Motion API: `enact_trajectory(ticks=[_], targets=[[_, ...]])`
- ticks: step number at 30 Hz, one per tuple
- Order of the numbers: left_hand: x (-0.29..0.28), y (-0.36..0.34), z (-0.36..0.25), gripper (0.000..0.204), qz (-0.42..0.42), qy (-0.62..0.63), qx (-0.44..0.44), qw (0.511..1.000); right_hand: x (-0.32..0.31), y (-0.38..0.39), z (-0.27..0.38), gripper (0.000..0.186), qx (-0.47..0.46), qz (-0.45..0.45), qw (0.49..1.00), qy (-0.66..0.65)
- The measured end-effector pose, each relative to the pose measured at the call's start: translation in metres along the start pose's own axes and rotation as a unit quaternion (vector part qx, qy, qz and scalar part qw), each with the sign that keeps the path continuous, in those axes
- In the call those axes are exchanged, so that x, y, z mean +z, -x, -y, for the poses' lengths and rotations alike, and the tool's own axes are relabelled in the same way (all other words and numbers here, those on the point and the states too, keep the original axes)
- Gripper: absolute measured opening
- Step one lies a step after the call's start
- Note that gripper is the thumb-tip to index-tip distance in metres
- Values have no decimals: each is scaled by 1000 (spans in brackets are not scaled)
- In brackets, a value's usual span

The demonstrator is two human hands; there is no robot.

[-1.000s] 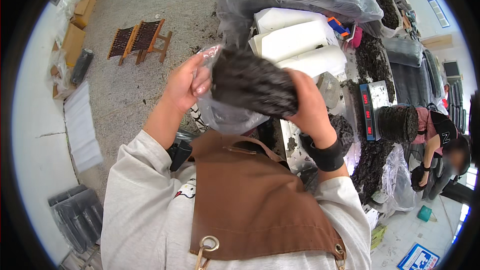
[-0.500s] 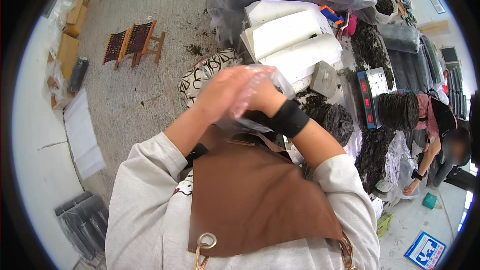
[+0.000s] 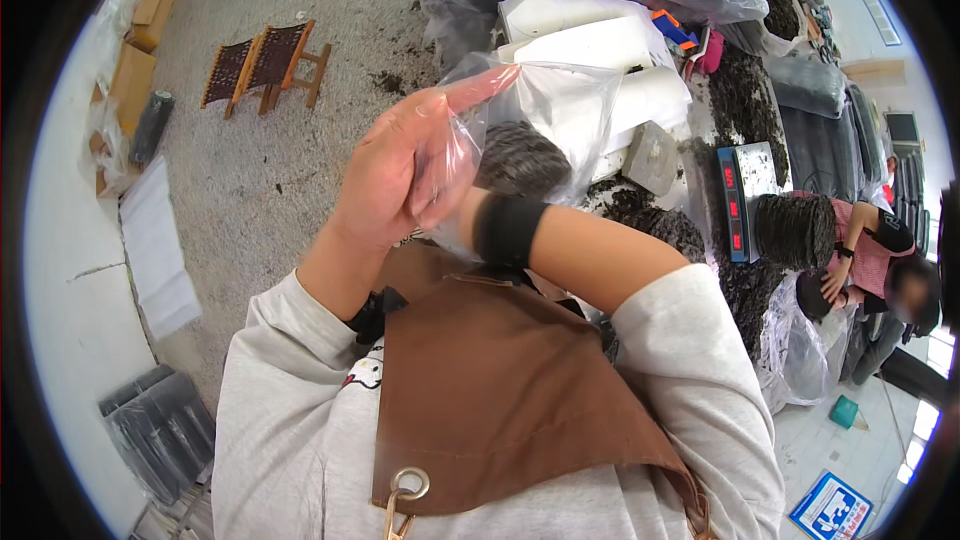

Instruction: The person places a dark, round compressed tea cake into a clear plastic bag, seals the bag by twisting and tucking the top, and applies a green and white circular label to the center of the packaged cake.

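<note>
In front of my chest, my left hand (image 3: 385,170) is closed on the edge of a clear plastic bag (image 3: 590,125), its index finger stretched along the film. A round bundle of dark strands (image 3: 522,160) shows through the bag, to the right of that hand. My right hand (image 3: 466,216) reaches leftward below the bundle, against the plastic. Its fingers are mostly hidden behind my left hand and the film, so their grip does not show. A black band (image 3: 510,230) wraps my right wrist.
White sheets (image 3: 560,15) and a grey block (image 3: 652,158) lie on the table beyond. A digital scale (image 3: 738,202) carries another dark bundle (image 3: 792,230). At right, a co-worker's hand (image 3: 832,282) touches a dark bundle. A folding stool (image 3: 272,65) stands on the floor.
Both my hands have shifted left, and the bag has spread out, revealing the dark bundle. The co-worker's hands have moved up toward the scale, onto a dark bundle.
</note>
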State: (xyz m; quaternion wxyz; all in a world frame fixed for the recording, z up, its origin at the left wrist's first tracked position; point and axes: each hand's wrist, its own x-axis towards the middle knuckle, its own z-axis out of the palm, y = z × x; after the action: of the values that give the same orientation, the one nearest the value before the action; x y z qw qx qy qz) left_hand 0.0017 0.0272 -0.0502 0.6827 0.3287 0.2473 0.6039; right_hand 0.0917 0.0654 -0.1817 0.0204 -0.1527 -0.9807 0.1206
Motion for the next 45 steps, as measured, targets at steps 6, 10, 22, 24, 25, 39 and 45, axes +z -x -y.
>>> enact_trajectory(ticks=[6, 10, 22, 24, 25, 39, 45], targets=[[-2, 25, 1, 46, -8, -126, -8, 992, 63, -26, 6, 23, -48, -7, 993, -109], [-24, 23, -7, 47, -116, -72, -50, 989, 91, -6, -34, 28, -152, -24, 974, -165], [16, 31, -20, 45, -16, -107, -50, 993, 28, -18, -78, 45, 112, 228, 959, -127], [13, 29, -23, 44, -30, -126, -42, 991, 31, -14, -77, 46, 129, 231, 958, -110], [8, 25, -26, 43, -68, -209, -54, 974, 30, -10, -78, 46, 136, 234, 957, -105], [-39, -41, -25, 46, -34, 99, -192, 976, -102, 79, -61, 35, 115, 198, 969, -94], [-88, -37, -41, 44, 30, 145, -176, 973, -231, 277, -47, 29, 183, -157, 963, 118]])
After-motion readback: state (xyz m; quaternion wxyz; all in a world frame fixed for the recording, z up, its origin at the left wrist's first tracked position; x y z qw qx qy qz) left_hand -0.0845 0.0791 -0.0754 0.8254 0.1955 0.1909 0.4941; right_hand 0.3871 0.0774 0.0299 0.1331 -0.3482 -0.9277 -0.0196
